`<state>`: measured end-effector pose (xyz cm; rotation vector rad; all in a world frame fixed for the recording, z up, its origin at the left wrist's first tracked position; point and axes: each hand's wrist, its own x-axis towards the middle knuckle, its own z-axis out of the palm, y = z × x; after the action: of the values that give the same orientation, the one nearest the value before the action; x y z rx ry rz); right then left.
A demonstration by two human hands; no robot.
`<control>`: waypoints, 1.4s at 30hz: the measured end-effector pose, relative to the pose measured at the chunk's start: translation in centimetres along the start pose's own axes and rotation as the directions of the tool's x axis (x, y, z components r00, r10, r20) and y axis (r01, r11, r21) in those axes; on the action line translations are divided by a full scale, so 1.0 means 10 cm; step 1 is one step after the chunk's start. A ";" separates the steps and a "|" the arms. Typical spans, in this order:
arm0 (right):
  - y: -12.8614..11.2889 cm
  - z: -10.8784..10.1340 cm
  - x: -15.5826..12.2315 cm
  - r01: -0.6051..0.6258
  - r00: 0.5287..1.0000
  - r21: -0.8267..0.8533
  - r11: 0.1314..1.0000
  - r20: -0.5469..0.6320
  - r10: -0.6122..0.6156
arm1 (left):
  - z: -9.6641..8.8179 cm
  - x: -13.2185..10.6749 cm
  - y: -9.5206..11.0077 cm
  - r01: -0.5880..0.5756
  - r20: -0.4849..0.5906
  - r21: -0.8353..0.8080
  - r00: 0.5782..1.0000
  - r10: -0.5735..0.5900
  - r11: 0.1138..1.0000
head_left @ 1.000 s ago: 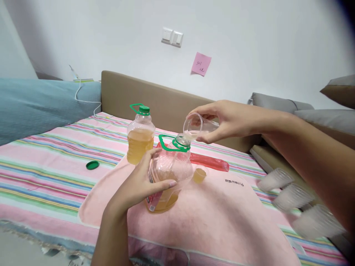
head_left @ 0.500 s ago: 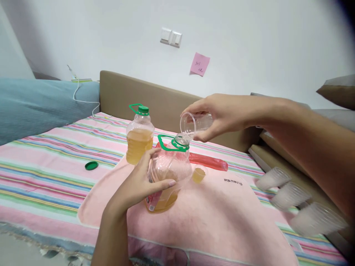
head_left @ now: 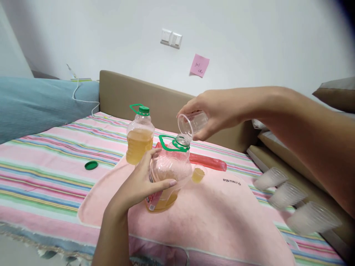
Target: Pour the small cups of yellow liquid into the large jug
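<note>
My left hand [head_left: 148,177] is wrapped round the side of a clear plastic bottle [head_left: 173,168] that has a green carry ring and an uncapped mouth. Amber liquid lies low in it. Above, my right hand [head_left: 210,111] grips a clear plastic cup [head_left: 194,122], tipped so its rim is at the bottle's mouth. I cannot make out liquid in that cup. A small cup of amber liquid [head_left: 198,174] stands to the right of the bottle. Behind on the left is a second bottle [head_left: 140,142], capped in green and fuller.
A loose green cap [head_left: 91,165] lies on the striped bedsheet [head_left: 55,155]. Behind the held bottle is a red plastic wrapper [head_left: 208,161]. Several stacked clear cups [head_left: 313,218] lie at the right edge of the pink mat [head_left: 216,214]. A padded headboard [head_left: 133,90] stands behind.
My right hand and the cup have shifted slightly left, with the cup still tipped at the bottle's mouth. My left hand and the bottle have hardly moved.
</note>
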<state>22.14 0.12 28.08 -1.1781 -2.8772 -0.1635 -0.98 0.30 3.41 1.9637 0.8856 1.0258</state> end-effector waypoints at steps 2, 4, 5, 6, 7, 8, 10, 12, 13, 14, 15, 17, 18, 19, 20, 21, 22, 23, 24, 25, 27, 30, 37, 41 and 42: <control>-0.03 -0.01 0.02 -0.014 1.000 -0.013 1.000 0.024 0.014 | 0.00 0.00 -0.01 0.003 -0.002 0.006 1.000 -0.003 1.000; -0.05 -0.01 0.04 -0.035 0.999 -0.024 0.999 0.029 0.036 | 0.00 0.00 -0.01 0.002 -0.004 0.007 1.000 -0.002 1.000; -0.06 -0.01 0.04 -0.049 0.999 -0.029 0.998 0.009 0.049 | -0.01 0.00 -0.01 0.002 -0.004 0.006 1.000 -0.002 1.000; -0.05 -0.01 0.05 -0.062 0.998 -0.034 0.998 -0.021 0.061 | -0.01 -0.01 -0.01 0.002 -0.004 0.006 1.000 -0.002 1.000; -0.05 -0.01 0.06 -0.072 0.997 -0.042 0.996 -0.044 0.070 | -0.01 -0.01 -0.01 0.001 -0.005 0.007 1.000 -0.001 1.000; -0.04 -0.01 0.07 -0.079 0.996 -0.055 0.995 -0.047 0.076 | -0.01 -0.01 0.00 0.001 -0.005 0.007 1.000 -0.001 1.000; -0.04 -0.02 0.09 -0.072 0.997 -0.098 0.993 0.003 0.072 | -0.01 -0.01 0.00 0.000 -0.008 0.009 1.000 0.000 1.000; -0.06 -0.03 0.12 -0.058 0.996 -0.137 0.989 0.059 0.066 | -0.01 -0.01 0.00 -0.002 -0.009 0.005 1.000 0.002 1.000; -0.07 -0.03 0.14 -0.063 0.996 -0.145 0.987 0.056 0.072 | -0.01 -0.01 0.00 -0.003 -0.008 0.003 1.000 0.003 1.000; -0.10 -0.04 0.15 -0.078 0.996 -0.145 0.986 0.039 0.084 | 0.00 -0.01 0.00 -0.004 -0.007 0.002 1.000 0.004 1.000; -0.12 -0.04 0.17 -0.095 0.995 -0.145 0.985 0.025 0.100 | 0.00 -0.01 0.00 -0.004 -0.006 0.003 1.000 0.004 1.000; -0.18 -0.04 0.20 -0.125 0.991 -0.153 0.980 0.037 0.132 | 0.00 -0.01 -0.01 0.000 -0.007 0.011 1.000 0.000 1.000; -0.20 -0.05 0.21 -0.129 0.988 -0.166 0.978 0.064 0.141 | 0.00 -0.01 -0.01 0.004 -0.007 0.016 1.000 -0.003 1.000; -0.23 -0.05 0.22 -0.121 0.985 -0.182 0.976 0.100 0.141 | 0.00 -0.01 -0.01 0.008 -0.007 0.018 1.000 -0.008 1.000; -0.25 -0.06 0.23 -0.108 0.982 -0.199 0.974 0.134 0.136 | 0.00 -0.01 -0.01 0.011 -0.007 0.020 1.000 -0.011 1.000; -0.27 -0.06 0.23 -0.097 0.978 -0.214 0.972 0.159 0.133 | 0.00 0.00 -0.01 0.013 -0.007 0.021 1.000 -0.013 1.000; -0.28 -0.07 0.24 -0.095 0.975 -0.227 0.969 0.176 0.137 | 0.00 0.00 0.00 0.013 -0.007 0.022 1.000 -0.013 1.000; -0.29 -0.07 0.25 -0.099 0.972 -0.237 0.966 0.186 0.146 | 0.00 0.00 0.00 0.013 -0.006 0.024 1.000 -0.013 1.000; -0.30 -0.08 0.25 -0.108 0.969 -0.240 0.965 0.191 0.156 | 0.00 0.00 0.00 0.013 -0.005 0.026 1.000 -0.013 1.000; -0.30 -0.08 0.26 -0.119 0.967 -0.237 0.964 0.191 0.166 | 0.00 0.00 0.00 0.013 -0.005 0.028 1.000 -0.013 1.000; -0.28 -0.07 0.26 -0.130 0.971 -0.210 0.969 0.173 0.167 | 0.00 0.00 0.00 0.008 -0.006 0.031 1.000 -0.008 0.999; -0.16 -0.03 0.25 -0.138 0.989 -0.131 0.982 0.027 0.143 | 0.00 0.00 0.01 -0.001 -0.010 0.032 1.000 0.002 1.000; 0.02 -0.02 0.26 -0.038 0.999 -0.098 0.994 -0.019 0.036 | 0.00 -0.01 0.01 -0.011 -0.008 0.030 1.000 0.012 0.999; -0.33 -0.07 0.32 -0.129 0.983 -0.155 0.980 0.111 0.146 | -0.01 0.00 0.02 -0.011 -0.017 0.041 1.000 0.012 0.999; -0.43 -0.08 0.34 -0.185 0.966 -0.209 0.960 0.144 0.217 | -0.01 -0.01 0.02 -0.010 -0.018 0.042 1.000 0.010 0.999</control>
<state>16.67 -0.68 28.73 -1.5821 -2.9075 -0.3642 -1.01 0.16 3.62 1.9985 0.9151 1.0402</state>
